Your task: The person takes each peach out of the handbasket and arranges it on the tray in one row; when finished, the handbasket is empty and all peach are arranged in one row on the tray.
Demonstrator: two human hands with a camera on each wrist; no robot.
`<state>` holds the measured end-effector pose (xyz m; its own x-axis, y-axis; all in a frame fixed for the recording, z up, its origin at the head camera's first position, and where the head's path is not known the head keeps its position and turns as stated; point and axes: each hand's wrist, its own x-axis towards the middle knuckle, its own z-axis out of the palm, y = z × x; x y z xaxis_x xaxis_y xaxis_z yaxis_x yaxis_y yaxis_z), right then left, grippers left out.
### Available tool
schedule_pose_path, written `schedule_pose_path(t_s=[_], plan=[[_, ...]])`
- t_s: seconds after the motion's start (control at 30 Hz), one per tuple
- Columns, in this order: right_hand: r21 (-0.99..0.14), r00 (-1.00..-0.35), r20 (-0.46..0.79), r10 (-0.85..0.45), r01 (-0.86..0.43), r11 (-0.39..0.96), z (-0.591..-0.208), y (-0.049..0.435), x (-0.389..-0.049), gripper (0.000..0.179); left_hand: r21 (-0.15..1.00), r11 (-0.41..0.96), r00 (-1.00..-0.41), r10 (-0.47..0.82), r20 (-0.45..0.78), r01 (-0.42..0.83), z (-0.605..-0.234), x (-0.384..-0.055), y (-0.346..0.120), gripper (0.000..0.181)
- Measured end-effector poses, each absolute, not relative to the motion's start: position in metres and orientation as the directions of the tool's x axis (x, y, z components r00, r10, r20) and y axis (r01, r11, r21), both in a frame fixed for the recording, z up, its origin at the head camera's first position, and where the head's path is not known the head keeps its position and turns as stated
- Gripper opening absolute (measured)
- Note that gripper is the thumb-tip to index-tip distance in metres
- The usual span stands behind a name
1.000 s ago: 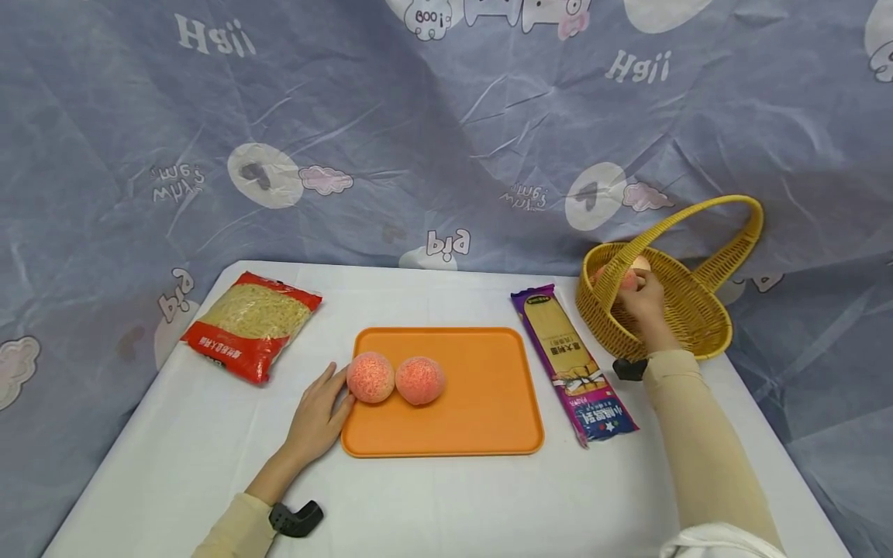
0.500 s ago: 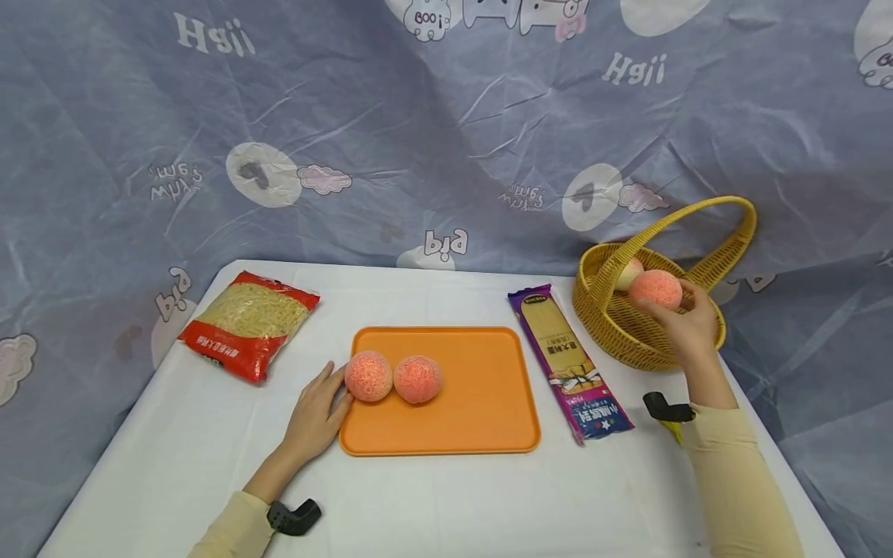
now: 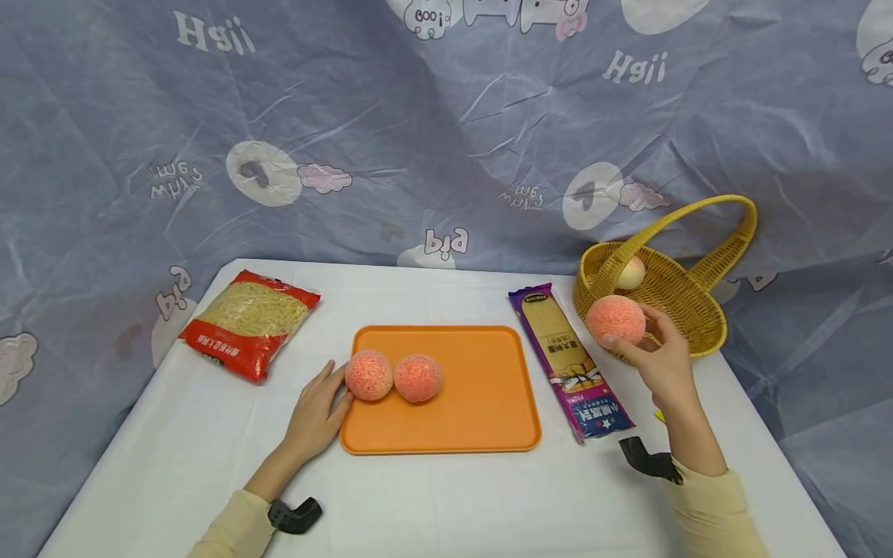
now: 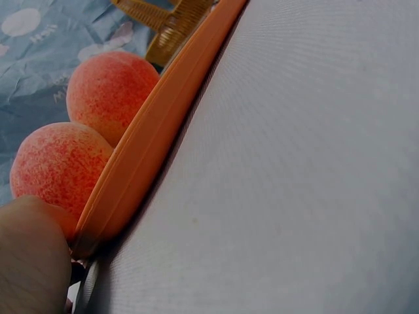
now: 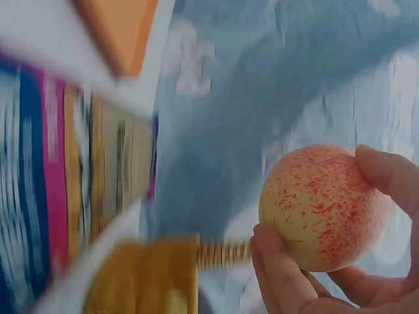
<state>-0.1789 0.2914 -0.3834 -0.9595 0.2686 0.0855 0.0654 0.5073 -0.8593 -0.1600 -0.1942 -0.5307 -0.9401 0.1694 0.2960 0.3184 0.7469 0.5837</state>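
My right hand (image 3: 659, 356) pinches a pink peach (image 3: 616, 319) between thumb and fingers, in front of the yellow wicker basket (image 3: 701, 314). The right wrist view shows the thumb and fingertips round this same peach (image 5: 321, 209), its skin pale yellow speckled with red. One paler peach (image 3: 631, 273) lies inside the basket. My left hand (image 3: 315, 415) rests at the left edge of the orange tray (image 3: 481, 395), fingers loosely extended by the nearer of two peaches. That left peach (image 3: 369, 375) sits beside a second peach (image 3: 418, 379) on the tray's left half.
A purple pasta packet (image 3: 572, 360) lies between tray and basket. At the far left is a red bag of pasta (image 3: 253, 322). A small yellow thing (image 3: 659, 416) shows partly behind my right wrist. Everything stands on a white table (image 3: 432, 504) before a blue-grey printed cloth (image 3: 391, 155).
My right hand has come out of the basket with a peach and moved left and toward me, over the basket's near rim. The left hand has stayed at the tray.
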Motion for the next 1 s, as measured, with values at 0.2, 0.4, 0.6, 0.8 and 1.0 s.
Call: schedule_pose_path(t_s=[0.2,0.4,0.6,0.8,1.0], plan=[[-0.883,-0.994,0.088,0.066,-0.048,0.468,-0.393,0.247,-0.172,0.072,0.569,0.751,-0.931,0.170,0.322,0.334,-0.531,-0.160,-0.193,0.050],[-0.902,-0.996,0.038,-0.075,-0.066,0.426,-0.407,0.208,-0.174,0.073,0.567,0.753,-0.930,0.161,0.331,0.333,-0.532,-0.160,-0.192,0.049],[-0.900,-0.991,-0.004,-0.137,-0.056,0.433,-0.423,0.180,-0.177,0.073,0.575,0.751,-0.937,0.170,0.306,0.324,-0.532,-0.161,-0.192,0.050],[-0.889,-0.983,-0.034,-0.178,-0.052,0.455,-0.436,0.161,-0.180,0.070,0.585,0.750,-0.943,0.165,0.287,0.309,-0.531,-0.160,-0.193,0.051],[-0.883,-0.981,-0.062,-0.182,-0.032,0.469,-0.449,0.151,-0.183,0.069,0.581,0.751,-0.942,0.170,0.289,0.314,-0.531,-0.160,-0.193,0.051]])
